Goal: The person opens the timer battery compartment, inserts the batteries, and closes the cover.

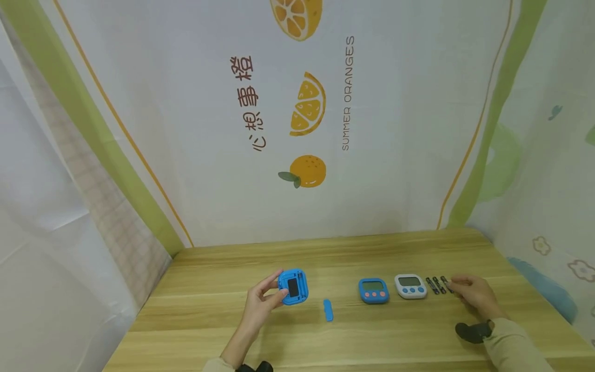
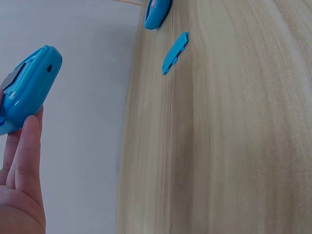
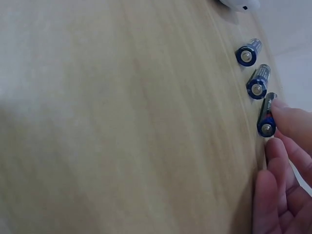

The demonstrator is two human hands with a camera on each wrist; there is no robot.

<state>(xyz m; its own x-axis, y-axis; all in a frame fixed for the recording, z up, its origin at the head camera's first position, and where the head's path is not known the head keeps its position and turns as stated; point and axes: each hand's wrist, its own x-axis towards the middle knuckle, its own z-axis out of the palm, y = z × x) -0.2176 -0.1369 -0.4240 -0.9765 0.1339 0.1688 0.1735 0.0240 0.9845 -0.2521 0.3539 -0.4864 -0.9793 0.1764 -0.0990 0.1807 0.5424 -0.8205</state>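
My left hand (image 1: 262, 305) holds a blue digital timer (image 1: 293, 287) above the table by its left edge, thumb on the back. Its back faces the head camera, with the battery compartment uncovered; whether a battery lies inside is hard to tell. A blue battery cover (image 1: 328, 310) lies on the table to the right of it. Over at the right, my right hand (image 1: 475, 295) pinches the rightmost of three batteries (image 3: 266, 117) between thumb and fingers. The other batteries, the middle one (image 3: 259, 82) and the left one (image 3: 248, 52), lie beside it in a row.
A second blue timer (image 1: 373, 291) with pink buttons and a white timer (image 1: 410, 287) with blue buttons lie face up between my hands. The wooden table (image 1: 195, 310) ends at a hanging cloth (image 1: 372, 196) printed with oranges; more cloth hangs at both sides.
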